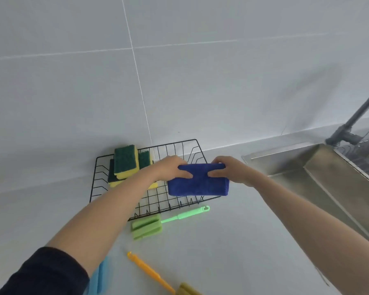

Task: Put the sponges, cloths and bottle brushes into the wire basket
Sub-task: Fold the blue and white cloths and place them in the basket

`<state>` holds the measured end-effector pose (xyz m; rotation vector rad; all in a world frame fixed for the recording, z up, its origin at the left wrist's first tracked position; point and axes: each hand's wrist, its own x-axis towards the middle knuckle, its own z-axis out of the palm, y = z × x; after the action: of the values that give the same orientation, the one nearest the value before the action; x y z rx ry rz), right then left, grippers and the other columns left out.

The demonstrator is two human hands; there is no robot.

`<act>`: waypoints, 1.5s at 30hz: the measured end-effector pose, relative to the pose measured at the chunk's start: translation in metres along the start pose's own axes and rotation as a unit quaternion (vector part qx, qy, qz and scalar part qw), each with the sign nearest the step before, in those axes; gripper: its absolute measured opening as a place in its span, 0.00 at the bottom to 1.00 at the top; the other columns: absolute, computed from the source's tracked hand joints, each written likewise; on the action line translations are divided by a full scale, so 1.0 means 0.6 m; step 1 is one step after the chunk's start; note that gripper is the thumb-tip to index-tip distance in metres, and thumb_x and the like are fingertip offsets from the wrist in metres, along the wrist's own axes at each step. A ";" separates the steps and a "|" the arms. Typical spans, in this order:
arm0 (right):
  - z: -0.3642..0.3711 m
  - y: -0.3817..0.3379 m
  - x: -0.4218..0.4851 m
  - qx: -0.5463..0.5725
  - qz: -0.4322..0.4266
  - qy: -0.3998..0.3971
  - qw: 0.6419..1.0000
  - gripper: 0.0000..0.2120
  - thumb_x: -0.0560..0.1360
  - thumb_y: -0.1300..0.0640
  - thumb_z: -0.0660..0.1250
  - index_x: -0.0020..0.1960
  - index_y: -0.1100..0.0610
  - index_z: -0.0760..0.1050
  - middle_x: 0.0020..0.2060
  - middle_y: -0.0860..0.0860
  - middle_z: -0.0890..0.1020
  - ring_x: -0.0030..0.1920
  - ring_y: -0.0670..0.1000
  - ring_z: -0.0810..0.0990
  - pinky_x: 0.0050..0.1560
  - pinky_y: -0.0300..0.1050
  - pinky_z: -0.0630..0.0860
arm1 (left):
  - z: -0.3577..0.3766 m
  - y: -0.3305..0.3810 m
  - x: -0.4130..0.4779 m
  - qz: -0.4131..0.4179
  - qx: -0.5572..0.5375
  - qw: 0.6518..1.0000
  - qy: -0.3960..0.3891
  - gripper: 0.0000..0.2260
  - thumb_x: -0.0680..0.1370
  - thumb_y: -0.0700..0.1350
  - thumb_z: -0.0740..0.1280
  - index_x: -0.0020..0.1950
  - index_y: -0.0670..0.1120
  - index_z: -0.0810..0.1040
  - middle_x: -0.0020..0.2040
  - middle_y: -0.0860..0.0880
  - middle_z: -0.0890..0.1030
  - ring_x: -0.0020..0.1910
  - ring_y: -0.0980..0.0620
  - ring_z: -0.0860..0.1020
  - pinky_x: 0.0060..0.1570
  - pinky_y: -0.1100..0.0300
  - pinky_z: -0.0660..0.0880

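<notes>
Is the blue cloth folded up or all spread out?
Folded. The blue cloth is a thick, neat block with a rounded edge, held by the left hand and right hand over the basket.

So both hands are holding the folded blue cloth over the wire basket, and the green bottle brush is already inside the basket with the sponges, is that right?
Not quite. The head view shows the green bottle brush lying on the counter just in front of the wire basket, not inside it. The rest holds: the left hand and right hand hold the folded blue cloth over the basket, and the sponges are in it.
</notes>
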<state>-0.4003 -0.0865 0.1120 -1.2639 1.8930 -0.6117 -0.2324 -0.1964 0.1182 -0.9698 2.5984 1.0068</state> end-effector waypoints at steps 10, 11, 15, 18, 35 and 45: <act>0.029 -0.039 0.212 -0.095 -0.034 -0.018 0.995 0.12 0.72 0.60 0.69 0.54 0.61 0.78 0.48 0.54 0.78 0.47 0.51 0.71 0.36 0.32 0.65 | -0.051 -0.110 0.115 -0.083 0.075 0.994 0.005 0.15 0.78 0.47 0.61 0.60 0.40 0.72 0.57 0.40 0.77 0.46 0.49 0.69 0.42 0.59 0.64; 0.032 -0.037 0.228 -0.103 -0.032 -0.027 0.994 0.12 0.72 0.59 0.68 0.54 0.61 0.78 0.48 0.55 0.78 0.47 0.51 0.71 0.35 0.31 0.65 | -0.051 -0.118 0.128 -0.090 0.083 0.992 -0.003 0.14 0.78 0.47 0.61 0.59 0.39 0.72 0.55 0.40 0.77 0.45 0.49 0.69 0.43 0.58 0.64; 0.047 -0.026 0.284 -0.144 -0.026 -0.057 0.988 0.12 0.73 0.58 0.68 0.55 0.62 0.78 0.46 0.54 0.76 0.47 0.51 0.70 0.34 0.34 0.65 | -0.050 -0.148 0.174 -0.109 0.114 0.987 -0.025 0.14 0.78 0.47 0.61 0.56 0.37 0.73 0.46 0.45 0.72 0.44 0.47 0.69 0.43 0.57 0.64; 0.060 -0.018 0.317 -0.179 -0.015 -0.080 0.980 0.13 0.73 0.57 0.68 0.55 0.62 0.77 0.53 0.59 0.79 0.48 0.52 0.70 0.43 0.42 0.68 | -0.044 -0.164 0.197 -0.118 0.133 0.983 -0.039 0.15 0.78 0.47 0.61 0.55 0.36 0.74 0.47 0.40 0.75 0.45 0.43 0.72 0.42 0.57 0.64; 0.128 -0.002 0.357 -0.411 0.010 -0.078 0.908 0.11 0.78 0.61 0.59 0.57 0.61 0.74 0.42 0.53 0.70 0.46 0.57 0.74 0.43 0.44 0.66 | 0.006 -0.181 0.235 -0.155 0.305 0.939 0.023 0.13 0.78 0.48 0.63 0.58 0.41 0.76 0.56 0.42 0.79 0.54 0.43 0.79 0.48 0.53 0.76; 0.113 -0.009 0.320 -0.419 -0.017 -0.021 0.908 0.14 0.78 0.59 0.59 0.63 0.60 0.67 0.59 0.57 0.72 0.62 0.57 0.69 0.49 0.46 0.70 | 0.014 -0.167 0.205 -0.115 0.391 0.906 0.110 0.11 0.78 0.48 0.63 0.56 0.44 0.77 0.54 0.46 0.79 0.52 0.46 0.79 0.42 0.56 0.69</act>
<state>-0.3847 -0.2636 0.0125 -1.8018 2.1743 0.2782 -0.2634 -0.3088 0.0107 -1.1373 2.5765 -0.2347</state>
